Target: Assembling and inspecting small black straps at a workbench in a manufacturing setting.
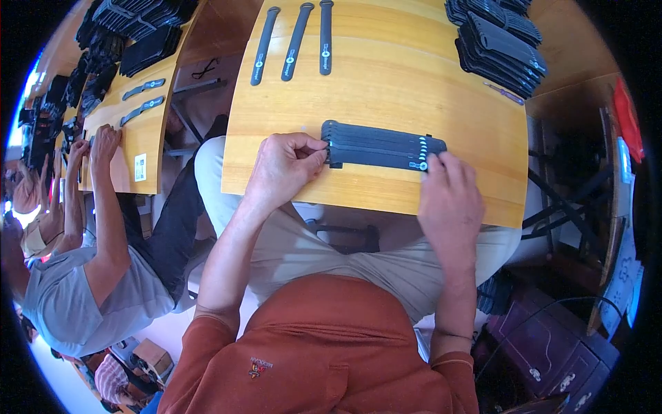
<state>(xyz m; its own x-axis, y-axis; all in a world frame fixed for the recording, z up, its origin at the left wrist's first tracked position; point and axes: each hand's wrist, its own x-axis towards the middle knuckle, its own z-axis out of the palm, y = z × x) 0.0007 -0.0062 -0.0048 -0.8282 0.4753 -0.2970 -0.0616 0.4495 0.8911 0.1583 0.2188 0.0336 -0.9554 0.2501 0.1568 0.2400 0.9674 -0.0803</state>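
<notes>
One layered stack of black straps [379, 146] lies flat on the yellow wooden table [393, 93], running from left to right with its right end slightly nearer the person. It spans the gap between the two bare hands, so its long middle is untouched. The straps overlap in steps, and pale printed marks line up in a short column near the right end.

The left hand [284, 165] is at the stack's left end, thumb and forefinger pinching its edge just below the stepped, rounded tips. The right hand [452, 196] comes up at the near corner of the right end, its fingers bent and the fingertips against the straps; the thumb's place is unclear, so whether it pinches them cannot be told.

Beyond the stack, toward the far left of the table, three single black straps [298, 45] lie lengthwise, apart from one another. A thick pile of black straps [500, 55] sits at the far right, with a slim screwdriver [505, 94] just beside it near the table edge. At the left, a co-worker's hands [105, 145] rest over a neighbouring table [143, 131].
</notes>
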